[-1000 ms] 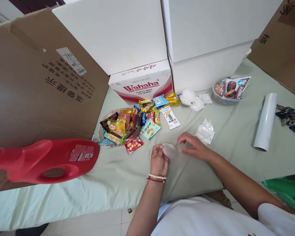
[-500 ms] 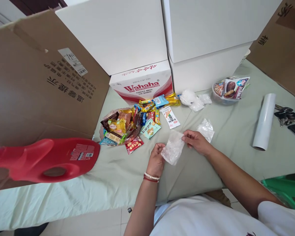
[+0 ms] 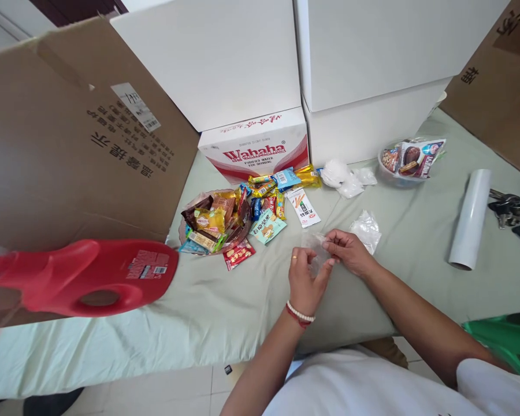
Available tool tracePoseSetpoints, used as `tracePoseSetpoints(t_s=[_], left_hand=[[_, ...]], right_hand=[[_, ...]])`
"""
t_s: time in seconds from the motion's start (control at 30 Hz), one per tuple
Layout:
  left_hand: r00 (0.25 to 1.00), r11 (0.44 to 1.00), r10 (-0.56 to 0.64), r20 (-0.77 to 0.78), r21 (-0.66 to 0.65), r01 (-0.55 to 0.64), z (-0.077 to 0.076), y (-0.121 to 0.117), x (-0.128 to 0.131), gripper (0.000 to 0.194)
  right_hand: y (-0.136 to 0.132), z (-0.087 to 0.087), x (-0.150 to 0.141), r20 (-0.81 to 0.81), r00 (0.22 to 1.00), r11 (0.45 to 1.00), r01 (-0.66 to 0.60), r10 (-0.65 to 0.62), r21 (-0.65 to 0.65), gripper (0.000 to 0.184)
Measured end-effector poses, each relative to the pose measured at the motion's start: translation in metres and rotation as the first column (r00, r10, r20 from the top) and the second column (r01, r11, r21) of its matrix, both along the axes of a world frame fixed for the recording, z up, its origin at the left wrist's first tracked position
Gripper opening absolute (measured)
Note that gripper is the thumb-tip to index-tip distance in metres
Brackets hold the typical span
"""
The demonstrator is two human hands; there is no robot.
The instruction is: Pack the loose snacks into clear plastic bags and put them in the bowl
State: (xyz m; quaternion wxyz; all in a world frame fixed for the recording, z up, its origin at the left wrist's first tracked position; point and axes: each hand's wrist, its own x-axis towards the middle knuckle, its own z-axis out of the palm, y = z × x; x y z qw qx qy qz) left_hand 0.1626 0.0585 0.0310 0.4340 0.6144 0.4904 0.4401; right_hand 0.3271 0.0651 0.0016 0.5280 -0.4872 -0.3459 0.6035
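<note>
Both my hands meet over the pale green cloth [image 3: 225, 312] near the middle. My left hand [image 3: 305, 280], with a bead bracelet and a red cord at the wrist, and my right hand [image 3: 349, 251] each pinch a small clear plastic bag [image 3: 317, 245] held between them. The bag is crumpled and mostly hidden by my fingers. Just right of my right hand lies another clear plastic bag [image 3: 365, 229]. To the upper left sits a shallow dish [image 3: 195, 203] heaped with wrapped snacks, with loose snack packets [image 3: 266, 226] spilled beside it.
A red jug [image 3: 86, 276] lies on its side at the left. Cardboard boxes [image 3: 69, 127] and white boxes [image 3: 372, 52] wall the back, with a Wahaha carton [image 3: 255, 147]. A bowl of snacks [image 3: 405, 162], a film roll [image 3: 470, 219], keys [image 3: 509, 209] and crumpled bags [image 3: 342, 176] lie on the right.
One second ago my left hand held the bag bunched and my right hand was free. Then both held it spread out. Now the hands have closed together, crumpling it between them.
</note>
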Motion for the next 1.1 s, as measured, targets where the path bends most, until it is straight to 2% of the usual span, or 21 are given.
tracePoseSetpoints(t_s=[0.13, 0.23, 0.33, 0.47, 0.53, 0.6, 0.67, 0.77, 0.8, 0.83, 0.9, 0.97, 1.03, 1.1], left_hand=[[0.988, 0.992, 0.043, 0.149, -0.126, -0.024, -0.015, 0.012, 0.004, 0.014], [0.948, 0.961, 0.124, 0.293, -0.273, -0.041, -0.019, 0.017, -0.005, 0.025], [0.858, 0.920, 0.217, 0.465, -0.392, -0.020, -0.018, 0.020, -0.013, 0.036], [0.724, 0.892, 0.318, 0.612, -0.453, -0.009, -0.012, 0.025, -0.021, 0.042], [0.671, 0.893, 0.349, 0.654, -0.450, -0.026, -0.009, 0.028, -0.026, 0.042], [0.635, 0.897, 0.366, 0.680, -0.439, -0.048, -0.007, 0.031, -0.031, 0.042], [0.617, 0.902, 0.369, 0.695, -0.427, -0.059, -0.004, 0.031, -0.035, 0.041], [0.640, 0.911, 0.342, 0.688, -0.409, -0.048, 0.003, 0.029, -0.035, 0.038], [0.653, 0.916, 0.327, 0.683, -0.399, -0.042, 0.006, 0.027, -0.034, 0.038], [0.665, 0.921, 0.313, 0.678, -0.388, -0.038, 0.010, 0.024, -0.031, 0.039], [0.686, 0.930, 0.283, 0.670, -0.366, -0.026, 0.016, 0.019, -0.026, 0.040], [0.709, 0.936, 0.252, 0.659, -0.353, -0.005, 0.021, 0.013, -0.021, 0.038], [0.725, 0.939, 0.217, 0.653, -0.342, 0.026, 0.024, 0.008, -0.019, 0.034], [0.727, 0.940, 0.204, 0.656, -0.339, 0.041, 0.027, 0.004, -0.022, 0.032]], right_hand=[[0.000, -0.003, 0.002, -0.007, 1.000, 1.000, 0.001, -0.001, 0.010, 0.045], [0.001, 0.000, 0.004, -0.060, 0.997, 0.999, 0.037, -0.038, -0.005, 0.047], [0.002, 0.006, 0.005, -0.091, 0.994, 0.998, 0.058, -0.060, -0.022, 0.050], [0.003, 0.009, 0.010, -0.098, 0.991, 0.995, 0.094, -0.096, -0.023, 0.050], [0.003, 0.007, 0.016, -0.056, 0.987, 0.989, 0.150, -0.150, 0.002, 0.050], [0.002, 0.006, 0.024, 0.076, 0.968, 0.970, 0.233, -0.238, 0.065, 0.047], [-0.001, 0.010, 0.029, 0.307, 0.880, 0.931, 0.325, -0.362, 0.166, 0.040], [-0.010, 0.027, 0.028, 0.591, 0.614, 0.852, 0.382, -0.523, 0.358, 0.038], [-0.014, 0.035, 0.023, 0.626, 0.554, 0.836, 0.353, -0.549, 0.420, 0.040], [-0.017, 0.042, 0.017, 0.646, 0.535, 0.836, 0.285, -0.545, 0.469, 0.041], [-0.021, 0.055, 0.000, 0.676, 0.575, 0.850, 0.064, -0.460, 0.524, 0.039], [-0.019, 0.062, -0.015, 0.710, 0.616, 0.838, -0.143, -0.341, 0.526, 0.040], [-0.014, 0.063, -0.025, 0.727, 0.631, 0.827, -0.235, -0.270, 0.510, 0.034], [-0.008, 0.063, -0.027, 0.704, 0.673, 0.837, -0.234, -0.226, 0.494, 0.021]])
